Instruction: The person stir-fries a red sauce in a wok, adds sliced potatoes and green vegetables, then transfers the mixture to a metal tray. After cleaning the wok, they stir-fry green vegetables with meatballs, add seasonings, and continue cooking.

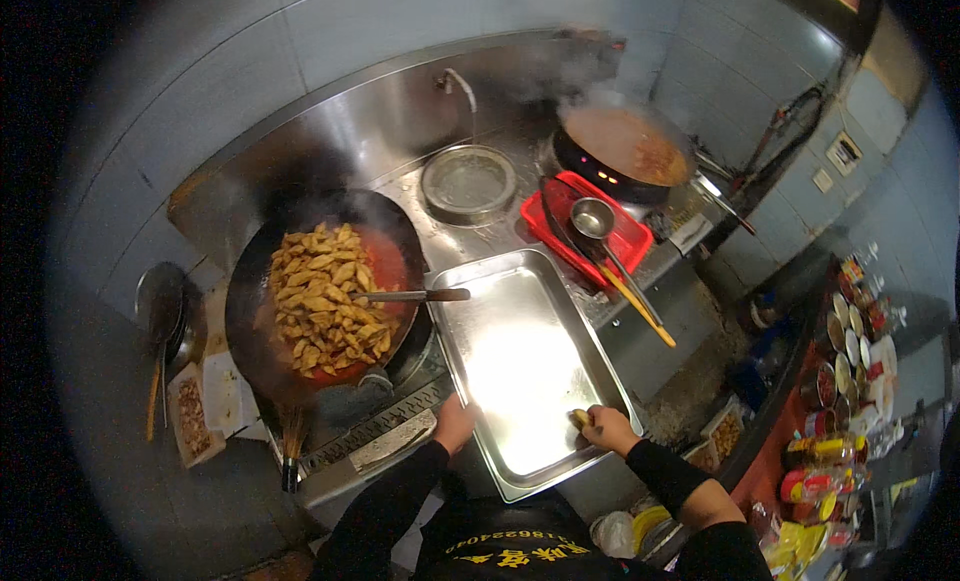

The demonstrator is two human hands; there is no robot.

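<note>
A rectangular stainless steel tray (pixel 517 341) tilts in front of me, its far end beside a large wok (pixel 251 333). My left hand (pixel 455 425) grips the tray's left rim. Over the tray's near right part, my right hand (pixel 609 429) pinches a small yellow-brown food piece (pixel 580 417). No other food shows on the shiny tray bottom. Heaped in the wok are browned, diamond-cut food pieces (pixel 322 288) in red, oily sauce (pixel 382 247). A utensil handle (pixel 448 295) sticks out of the heap toward the tray.
A second wok (pixel 626 146) steams at back right. A red plastic basket (pixel 536 213) bears a ladle (pixel 592 218). A round water basin (pixel 469 183) sits under a tap (pixel 461 86). A bamboo brush (pixel 291 438) hangs near the stove edge. Bottles (pixel 821 451) and seasoning bowls (pixel 840 341) line the right counter.
</note>
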